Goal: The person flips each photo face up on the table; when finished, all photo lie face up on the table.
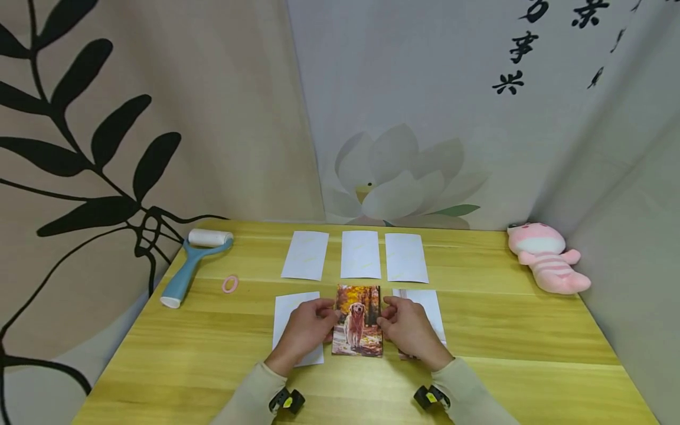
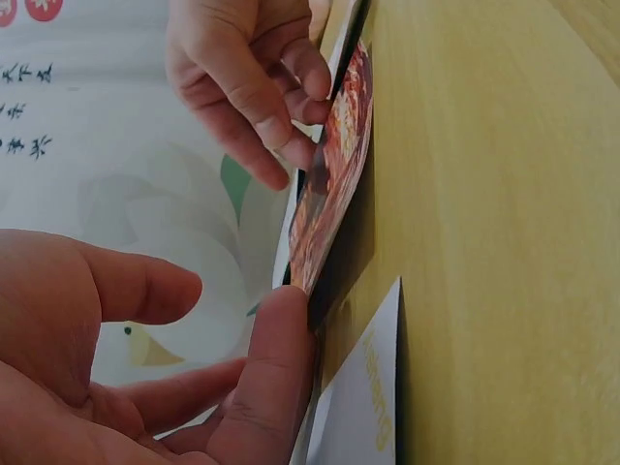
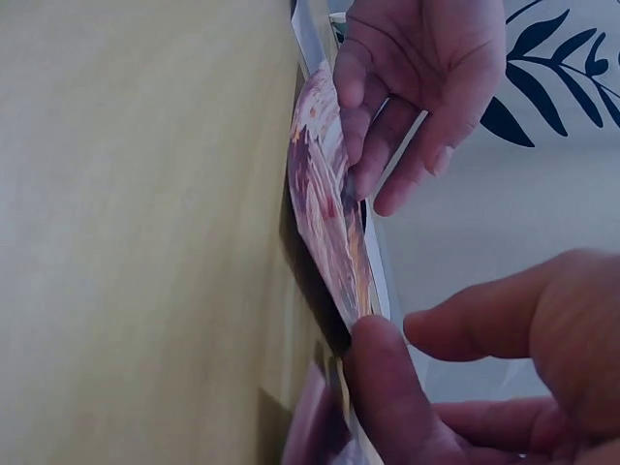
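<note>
A glossy photo card [image 1: 357,330] of a golden dog among autumn leaves is at the table's near middle. It bows slightly, with a shadow beneath it in both wrist views. My left hand [image 1: 305,327] is at its left edge, and a fingertip [image 2: 281,315] touches the card while the thumb stays apart. At the opposite edge is my right hand [image 1: 411,330], a fingertip [image 3: 376,339] against the card and the thumb raised close by. Under my left hand lies a white card [image 1: 284,313]. Another pale card [image 1: 431,307] is partly hidden under my right hand.
Behind the photo card lie three white cards [image 1: 308,255] in a row. At the left are a blue-handled lint roller [image 1: 186,274] and a pink ring [image 1: 230,284]. A pink striped plush toy [image 1: 552,260] lies at the back right. Curtains stand behind the wooden table.
</note>
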Available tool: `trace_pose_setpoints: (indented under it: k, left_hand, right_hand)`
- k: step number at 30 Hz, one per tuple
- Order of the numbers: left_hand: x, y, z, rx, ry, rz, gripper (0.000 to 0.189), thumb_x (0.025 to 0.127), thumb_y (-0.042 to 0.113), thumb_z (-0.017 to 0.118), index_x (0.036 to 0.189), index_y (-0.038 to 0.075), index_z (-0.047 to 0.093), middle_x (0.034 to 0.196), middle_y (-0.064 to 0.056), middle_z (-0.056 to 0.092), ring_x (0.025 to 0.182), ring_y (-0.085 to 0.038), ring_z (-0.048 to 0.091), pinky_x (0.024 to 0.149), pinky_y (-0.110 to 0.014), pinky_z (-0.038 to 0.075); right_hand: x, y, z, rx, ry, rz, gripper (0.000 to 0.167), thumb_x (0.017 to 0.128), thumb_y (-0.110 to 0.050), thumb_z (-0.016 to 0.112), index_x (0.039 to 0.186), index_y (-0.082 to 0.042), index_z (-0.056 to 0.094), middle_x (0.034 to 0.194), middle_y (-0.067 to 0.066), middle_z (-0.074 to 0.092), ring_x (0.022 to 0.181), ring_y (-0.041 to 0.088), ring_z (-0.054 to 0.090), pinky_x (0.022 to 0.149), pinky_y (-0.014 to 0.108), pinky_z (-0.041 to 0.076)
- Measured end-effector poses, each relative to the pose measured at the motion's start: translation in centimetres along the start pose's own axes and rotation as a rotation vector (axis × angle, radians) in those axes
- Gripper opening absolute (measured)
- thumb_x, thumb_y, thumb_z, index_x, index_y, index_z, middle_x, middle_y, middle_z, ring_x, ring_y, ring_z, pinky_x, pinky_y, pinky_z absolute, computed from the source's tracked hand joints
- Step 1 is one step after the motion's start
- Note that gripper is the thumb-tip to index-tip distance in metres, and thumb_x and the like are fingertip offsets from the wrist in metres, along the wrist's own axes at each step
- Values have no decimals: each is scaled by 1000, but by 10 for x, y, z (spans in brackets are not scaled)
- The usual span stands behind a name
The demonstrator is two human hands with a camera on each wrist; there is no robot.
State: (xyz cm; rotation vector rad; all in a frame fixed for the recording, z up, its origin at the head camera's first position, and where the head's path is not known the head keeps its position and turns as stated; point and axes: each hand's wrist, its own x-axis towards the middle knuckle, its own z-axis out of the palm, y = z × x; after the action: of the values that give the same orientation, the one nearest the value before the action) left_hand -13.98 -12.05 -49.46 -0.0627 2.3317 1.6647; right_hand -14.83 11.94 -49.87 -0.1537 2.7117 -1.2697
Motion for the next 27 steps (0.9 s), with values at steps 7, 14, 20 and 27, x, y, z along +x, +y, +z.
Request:
trace_pose_setpoints:
  k: [7,14,20,27]
  left_hand:
    - [-2,3,-3,-34,-21,-14,51,103,24,67,145,-3,59,119,-15,72,76,-20,73,70,-37,64]
    - [-7,4,-14,-14,14,-12,41,101,22,67,137,1,67,113,-13,70,83,-21,73,71,-35,64]
    - [-15,-1,-28,16,57,4,35,103,24,68,132,5,71,111,-10,72,94,-22,71,74,-32,62]
    - [-22,-7,-43,37,118,-21,32,103,23,68,129,5,71,110,-8,72,92,-16,66,74,-30,58]
  right_hand:
    - [-3,-2,-3,-26,-4,-3,55,92,-13,79,141,5,62,103,5,74,86,12,71,81,38,63]
    - [-4,-10,2,-21,-20,-62,51,92,-16,78,139,-1,65,106,3,75,84,7,68,77,30,60]
    - [-2,-21,9,54,-49,-149,48,93,-13,76,139,-1,66,113,9,75,89,10,68,77,24,57]
    - [4,-33,22,100,-86,-232,41,96,-13,73,134,1,67,116,13,75,97,16,72,82,27,60]
